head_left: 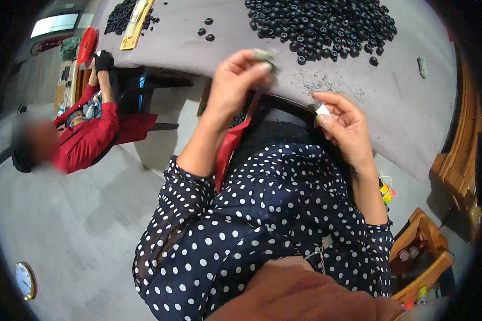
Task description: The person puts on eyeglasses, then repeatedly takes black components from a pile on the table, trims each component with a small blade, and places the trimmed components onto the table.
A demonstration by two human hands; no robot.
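My left hand (240,77) is raised over the table's near edge, thumb and fingers pinched together. A pale grey-green piece (263,55) shows at its fingertips; motion blur hides whether it is a finger cover or something held, and what else is in the pinch. Lower and to the right, my right hand (344,122) pinches a small white piece (322,110) with a dark edge between thumb and fingers. Beyond both hands lies a large heap of small black round parts (326,27), each with a hole or ring. Dark crumbs (326,84) are scattered near my right hand.
Several loose black parts (206,30) and a yellow strip (136,24) lie left on the grey tabletop (187,53). A grey-green scrap (422,67) rests at right. Another person in red (91,131) sits at left by a red dish (87,46). A wooden chair (420,257) stands lower right.
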